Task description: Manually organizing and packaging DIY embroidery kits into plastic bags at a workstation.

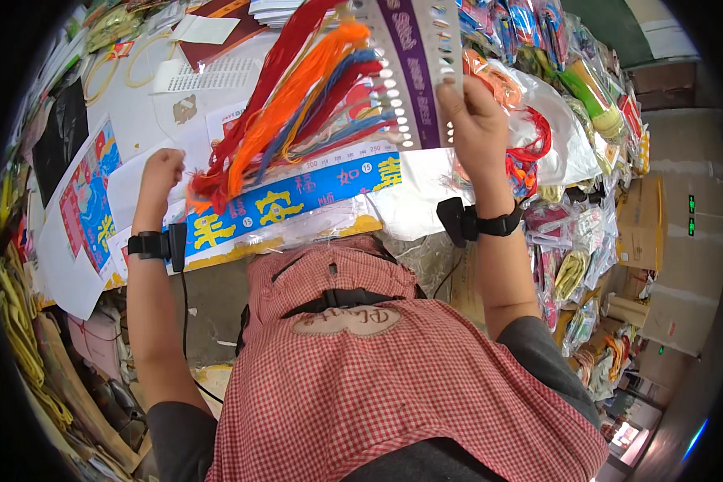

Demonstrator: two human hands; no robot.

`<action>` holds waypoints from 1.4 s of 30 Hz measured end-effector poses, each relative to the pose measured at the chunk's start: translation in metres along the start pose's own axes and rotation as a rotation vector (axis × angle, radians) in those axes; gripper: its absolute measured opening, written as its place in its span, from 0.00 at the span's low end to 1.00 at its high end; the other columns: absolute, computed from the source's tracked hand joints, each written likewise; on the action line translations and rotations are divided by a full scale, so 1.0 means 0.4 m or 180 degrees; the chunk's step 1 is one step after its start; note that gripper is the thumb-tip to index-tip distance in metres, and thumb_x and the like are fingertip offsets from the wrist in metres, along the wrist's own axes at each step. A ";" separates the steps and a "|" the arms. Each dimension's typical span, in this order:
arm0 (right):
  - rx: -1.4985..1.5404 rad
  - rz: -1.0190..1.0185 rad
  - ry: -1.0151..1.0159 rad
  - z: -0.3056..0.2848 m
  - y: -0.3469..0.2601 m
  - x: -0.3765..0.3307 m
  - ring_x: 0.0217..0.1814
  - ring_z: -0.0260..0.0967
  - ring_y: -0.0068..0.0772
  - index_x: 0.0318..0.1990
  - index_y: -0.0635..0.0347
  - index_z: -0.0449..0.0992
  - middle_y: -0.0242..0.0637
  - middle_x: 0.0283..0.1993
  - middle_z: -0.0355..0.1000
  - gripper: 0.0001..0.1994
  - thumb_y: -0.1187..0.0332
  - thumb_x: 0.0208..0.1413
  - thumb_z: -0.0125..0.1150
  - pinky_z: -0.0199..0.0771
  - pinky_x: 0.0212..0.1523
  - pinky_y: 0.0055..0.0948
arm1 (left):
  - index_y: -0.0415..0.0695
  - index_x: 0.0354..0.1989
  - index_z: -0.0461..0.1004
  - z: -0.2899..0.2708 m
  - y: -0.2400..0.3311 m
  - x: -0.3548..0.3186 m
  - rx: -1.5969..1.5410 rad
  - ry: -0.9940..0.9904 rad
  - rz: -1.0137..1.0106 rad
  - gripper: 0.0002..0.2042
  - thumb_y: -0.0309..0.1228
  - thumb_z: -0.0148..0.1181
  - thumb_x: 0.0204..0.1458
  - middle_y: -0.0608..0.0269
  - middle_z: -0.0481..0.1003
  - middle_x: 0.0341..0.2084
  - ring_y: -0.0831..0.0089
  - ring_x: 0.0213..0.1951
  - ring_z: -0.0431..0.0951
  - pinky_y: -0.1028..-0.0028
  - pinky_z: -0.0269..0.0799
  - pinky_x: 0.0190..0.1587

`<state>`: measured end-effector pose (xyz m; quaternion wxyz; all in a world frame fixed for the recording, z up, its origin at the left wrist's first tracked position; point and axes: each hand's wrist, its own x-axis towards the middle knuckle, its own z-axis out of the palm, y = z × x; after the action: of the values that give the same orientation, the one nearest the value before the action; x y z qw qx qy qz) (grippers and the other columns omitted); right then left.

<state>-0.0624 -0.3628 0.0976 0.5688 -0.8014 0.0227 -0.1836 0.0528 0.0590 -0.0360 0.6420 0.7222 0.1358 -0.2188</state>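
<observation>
My right hand (475, 120) pinches the edge of a floss card (414, 88), white and purple with rows of punched holes. From the card's left-hand holes hang skeins of embroidery floss (301, 96) in red, orange, blue and dark red, spreading down to the left over the table. Beneath them lies a printed chart sheet (285, 207), blue with yellow and red characters and a ruler scale along its top. My left hand (167, 170) is closed beside the floss ends, over white paper (136, 193); what its fingers hold, if anything, is hidden.
A colourful printed sheet (92, 201) lies at the table's left. Further back are a perforated white card (209, 75) and a dark red folder (217, 32). Bagged floss (530, 145) and plastic packets crowd the right side. Cardboard boxes (643, 221) stand beyond.
</observation>
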 end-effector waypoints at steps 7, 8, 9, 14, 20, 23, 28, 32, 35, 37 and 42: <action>-0.0226 -0.0868 -0.0328 0.066 -0.089 0.074 0.30 0.66 0.21 0.37 0.64 0.75 0.35 0.29 0.72 0.08 0.70 0.51 0.57 0.65 0.32 0.20 | 0.40 0.62 0.45 0.237 0.227 -0.139 0.1247 -0.0649 0.2814 0.42 0.34 0.65 0.39 0.49 0.57 0.57 0.64 0.62 0.53 0.70 0.49 0.60; -0.0358 -0.1151 -0.0578 0.095 -0.110 0.078 0.29 0.67 0.22 0.37 0.63 0.75 0.36 0.29 0.72 0.08 0.70 0.50 0.57 0.66 0.31 0.21 | 0.37 0.59 0.50 0.257 0.237 -0.140 0.1313 -0.0652 0.2777 0.41 0.34 0.66 0.37 0.50 0.62 0.53 0.66 0.57 0.60 0.70 0.54 0.57; -0.0353 -0.1205 -0.0588 0.117 -0.127 0.084 0.28 0.67 0.23 0.36 0.63 0.75 0.37 0.28 0.72 0.08 0.69 0.50 0.58 0.65 0.31 0.21 | 0.36 0.56 0.55 0.299 0.285 -0.174 0.1612 -0.0976 0.2375 0.37 0.34 0.66 0.37 0.52 0.66 0.49 0.68 0.52 0.65 0.72 0.59 0.53; 0.0310 -0.0968 -0.0228 0.155 -0.160 0.123 0.26 0.63 0.15 0.38 0.63 0.75 0.28 0.27 0.72 0.10 0.67 0.50 0.58 0.63 0.27 0.18 | 0.38 0.42 0.70 0.386 0.313 -0.247 0.0237 -0.2255 0.1090 0.19 0.34 0.63 0.42 0.63 0.75 0.28 0.79 0.29 0.73 0.81 0.66 0.30; 0.0292 -0.0596 0.0388 -0.008 -0.059 0.141 0.29 0.61 0.10 0.40 0.66 0.74 0.26 0.28 0.70 0.12 0.67 0.52 0.58 0.61 0.28 0.13 | 0.35 0.32 0.71 0.251 0.202 -0.221 0.0631 -0.2194 0.0434 0.11 0.31 0.54 0.46 0.69 0.64 0.08 0.85 0.09 0.59 0.83 0.54 0.13; -0.0200 -0.0101 0.0588 -0.041 0.024 0.102 0.26 0.59 0.11 0.40 0.67 0.74 0.25 0.25 0.69 0.13 0.66 0.52 0.58 0.59 0.25 0.15 | 0.36 0.32 0.72 0.152 0.181 -0.246 0.1490 -0.1978 -0.0145 0.09 0.27 0.53 0.44 0.69 0.65 0.09 0.84 0.09 0.60 0.83 0.53 0.12; -0.0442 0.1216 0.0414 0.024 0.211 0.004 0.22 0.57 0.14 0.40 0.69 0.73 0.27 0.22 0.67 0.15 0.64 0.52 0.57 0.58 0.23 0.17 | 0.38 0.34 0.71 -0.085 0.034 -0.191 0.1622 -0.1138 -0.0603 0.09 0.24 0.52 0.42 0.68 0.69 0.15 0.83 0.16 0.66 0.82 0.60 0.18; -0.0104 0.1375 0.0212 0.126 0.384 -0.068 0.19 0.51 0.10 0.39 0.63 0.75 0.21 0.22 0.64 0.14 0.61 0.54 0.55 0.51 0.18 0.14 | 0.37 0.37 0.70 -0.198 -0.072 -0.115 0.1146 0.0058 0.0182 0.11 0.25 0.53 0.43 0.66 0.70 0.19 0.79 0.19 0.69 0.81 0.64 0.22; 0.0010 0.1746 0.0103 0.173 0.467 -0.102 0.18 0.54 0.10 0.39 0.64 0.74 0.23 0.21 0.66 0.13 0.62 0.55 0.53 0.54 0.18 0.15 | 0.37 0.40 0.69 -0.179 -0.107 -0.072 -0.0007 0.0367 -0.0057 0.12 0.25 0.52 0.45 0.66 0.70 0.23 0.78 0.25 0.70 0.80 0.66 0.30; -0.0250 0.1835 0.0025 0.191 0.511 -0.103 0.20 0.63 0.19 0.36 0.66 0.74 0.34 0.21 0.69 0.11 0.65 0.53 0.55 0.61 0.21 0.22 | 0.38 0.39 0.70 -0.178 -0.160 -0.025 -0.0589 0.0619 -0.0104 0.10 0.23 0.50 0.46 0.64 0.70 0.26 0.77 0.30 0.70 0.80 0.66 0.35; -0.1323 0.1603 -0.0164 0.243 0.581 -0.092 0.30 0.73 0.40 0.37 0.64 0.74 0.45 0.29 0.74 0.14 0.61 0.52 0.54 0.69 0.30 0.33 | 0.37 0.36 0.70 -0.338 -0.405 0.018 -0.0531 0.1835 -0.0006 0.08 0.23 0.50 0.47 0.65 0.72 0.28 0.72 0.31 0.71 0.73 0.66 0.34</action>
<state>-0.0257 -0.3478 -0.1538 0.4209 -0.8739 0.2429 -0.0083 0.0010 0.2144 -0.1695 0.6339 0.6991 0.3307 0.0066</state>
